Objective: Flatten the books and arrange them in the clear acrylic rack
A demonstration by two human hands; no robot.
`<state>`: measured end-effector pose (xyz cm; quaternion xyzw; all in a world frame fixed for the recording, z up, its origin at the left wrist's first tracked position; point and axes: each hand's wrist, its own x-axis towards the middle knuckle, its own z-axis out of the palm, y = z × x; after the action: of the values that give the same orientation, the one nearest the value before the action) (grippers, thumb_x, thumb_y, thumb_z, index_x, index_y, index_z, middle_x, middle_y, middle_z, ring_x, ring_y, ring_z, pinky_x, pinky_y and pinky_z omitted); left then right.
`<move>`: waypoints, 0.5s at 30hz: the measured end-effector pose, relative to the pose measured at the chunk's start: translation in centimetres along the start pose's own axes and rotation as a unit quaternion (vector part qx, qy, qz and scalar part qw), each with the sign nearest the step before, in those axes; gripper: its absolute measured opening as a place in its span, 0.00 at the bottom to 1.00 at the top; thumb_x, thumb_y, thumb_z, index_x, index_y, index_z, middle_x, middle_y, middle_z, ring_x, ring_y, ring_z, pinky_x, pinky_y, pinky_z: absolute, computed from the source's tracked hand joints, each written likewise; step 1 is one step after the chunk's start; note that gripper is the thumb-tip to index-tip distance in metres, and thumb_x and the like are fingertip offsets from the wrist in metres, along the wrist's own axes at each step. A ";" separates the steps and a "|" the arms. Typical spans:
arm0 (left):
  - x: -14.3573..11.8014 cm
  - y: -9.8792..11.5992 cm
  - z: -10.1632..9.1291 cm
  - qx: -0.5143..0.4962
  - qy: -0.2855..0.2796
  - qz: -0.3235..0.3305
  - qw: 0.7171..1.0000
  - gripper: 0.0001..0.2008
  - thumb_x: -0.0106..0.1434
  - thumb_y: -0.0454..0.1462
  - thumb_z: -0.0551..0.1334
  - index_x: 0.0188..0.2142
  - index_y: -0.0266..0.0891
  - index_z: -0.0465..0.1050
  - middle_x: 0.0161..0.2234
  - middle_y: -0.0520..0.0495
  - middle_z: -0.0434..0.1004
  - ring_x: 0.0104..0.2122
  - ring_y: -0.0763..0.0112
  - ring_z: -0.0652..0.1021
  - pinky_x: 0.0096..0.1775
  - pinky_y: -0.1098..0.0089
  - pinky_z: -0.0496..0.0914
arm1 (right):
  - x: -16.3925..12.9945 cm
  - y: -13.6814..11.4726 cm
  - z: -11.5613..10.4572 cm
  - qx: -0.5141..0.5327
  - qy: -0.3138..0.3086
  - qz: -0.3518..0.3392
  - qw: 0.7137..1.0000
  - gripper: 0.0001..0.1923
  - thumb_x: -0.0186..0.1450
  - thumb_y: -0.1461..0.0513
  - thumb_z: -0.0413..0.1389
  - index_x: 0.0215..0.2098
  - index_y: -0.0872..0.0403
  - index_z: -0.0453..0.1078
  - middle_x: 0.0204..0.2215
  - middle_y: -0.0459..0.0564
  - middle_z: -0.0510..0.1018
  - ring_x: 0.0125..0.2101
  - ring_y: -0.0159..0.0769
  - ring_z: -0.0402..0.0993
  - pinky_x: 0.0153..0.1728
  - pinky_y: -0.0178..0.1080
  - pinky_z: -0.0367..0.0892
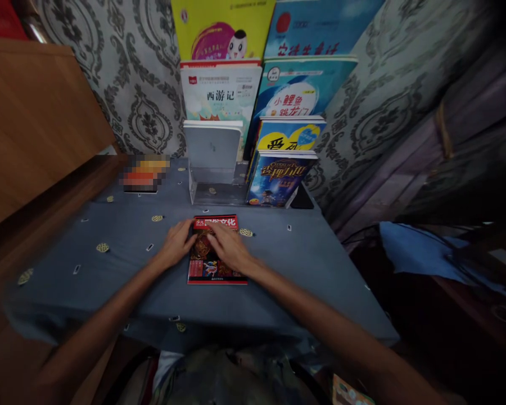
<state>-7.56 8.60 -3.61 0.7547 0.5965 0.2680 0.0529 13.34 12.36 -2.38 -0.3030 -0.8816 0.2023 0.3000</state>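
A red and black book (211,270) with Chinese lettering and small pictures on its cover lies closed and flat on the cloth-covered table. My left hand (176,246) rests at the book's left edge, its thumb reaching over the cover. Across the upper right part of the cover lies my right hand (230,246), fingers stretched out toward the title and hiding part of it. Both hands look flat rather than wrapped around the book.
Behind the book, a clear acrylic rack (215,194) holds upright books in two columns, including a blue book (278,180) and a grey one (214,147). A dark flat object (302,198) lies at right. A blurred-out orange item (143,175) is at left, near a wooden cabinet (37,124).
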 end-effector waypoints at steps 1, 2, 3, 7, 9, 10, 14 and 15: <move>-0.2 0.0 0.1 0.012 -0.004 0.000 1.000 0.19 0.68 0.37 0.54 0.58 0.35 0.64 0.52 0.37 0.76 0.52 0.57 0.76 0.53 0.54 0.70 | 1.0 -0.5 0.9 0.014 -0.024 -0.013 1.000 0.23 0.75 0.58 0.41 0.63 0.58 0.61 0.60 0.61 0.71 0.61 0.43 0.66 0.62 0.49 0.62; -0.3 0.0 0.2 0.022 -0.007 0.000 1.000 0.20 0.68 0.37 0.55 0.58 0.35 0.63 0.53 0.35 0.75 0.53 0.57 0.75 0.53 0.54 0.70 | 2.0 -0.9 1.7 0.021 -0.043 -0.013 0.999 0.25 0.75 0.57 0.40 0.65 0.60 0.58 0.63 0.63 0.68 0.63 0.43 0.64 0.64 0.49 0.60; -0.5 -0.2 0.3 0.028 -0.007 0.002 1.000 0.20 0.68 0.36 0.55 0.59 0.35 0.63 0.53 0.34 0.75 0.54 0.56 0.75 0.54 0.54 0.70 | 2.7 -1.2 2.4 0.024 -0.059 -0.008 0.998 0.26 0.75 0.55 0.40 0.66 0.61 0.56 0.64 0.64 0.66 0.64 0.44 0.62 0.65 0.50 0.58; -0.8 -0.9 0.6 0.032 -0.005 0.033 0.999 0.22 0.69 0.37 0.54 0.61 0.36 0.62 0.57 0.34 0.73 0.57 0.57 0.74 0.56 0.54 0.70 | 3.8 -0.9 3.9 0.015 -0.080 0.007 0.997 0.30 0.75 0.51 0.41 0.67 0.61 0.54 0.66 0.65 0.62 0.67 0.47 0.56 0.66 0.53 0.55; -0.9 -1.1 0.7 0.040 -0.004 0.039 0.998 0.21 0.70 0.38 0.54 0.60 0.37 0.63 0.58 0.35 0.73 0.58 0.57 0.73 0.56 0.54 0.69 | 3.4 0.0 3.4 0.006 -0.079 0.013 0.997 0.30 0.75 0.50 0.41 0.67 0.61 0.56 0.66 0.65 0.63 0.67 0.47 0.56 0.66 0.53 0.55; -0.9 -1.1 0.7 0.045 -0.005 0.038 0.998 0.20 0.70 0.39 0.53 0.60 0.37 0.64 0.58 0.35 0.73 0.59 0.57 0.73 0.57 0.54 0.68 | 3.1 0.6 3.0 0.000 -0.079 0.023 0.997 0.30 0.75 0.50 0.42 0.67 0.61 0.56 0.66 0.66 0.62 0.67 0.47 0.56 0.66 0.53 0.55; -0.9 -1.2 0.8 0.062 -0.020 0.026 0.998 0.21 0.71 0.41 0.53 0.61 0.37 0.63 0.60 0.37 0.71 0.60 0.57 0.72 0.60 0.53 0.66 | 1.4 4.0 0.5 -0.029 -0.080 0.066 0.994 0.31 0.75 0.51 0.41 0.68 0.62 0.54 0.68 0.67 0.58 0.69 0.48 0.53 0.67 0.55 0.52; -0.8 -1.2 0.7 0.064 -0.025 0.026 0.997 0.22 0.71 0.42 0.53 0.62 0.38 0.62 0.60 0.37 0.71 0.60 0.58 0.72 0.60 0.53 0.66 | 1.0 4.9 -0.1 -0.035 -0.076 0.071 0.994 0.30 0.75 0.53 0.41 0.68 0.61 0.54 0.69 0.66 0.57 0.69 0.47 0.52 0.67 0.56 0.51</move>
<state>-8.37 8.31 -4.98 0.7783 0.5910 0.2118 0.0122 14.82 16.66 -4.55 -0.3592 -0.8844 0.2148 0.2066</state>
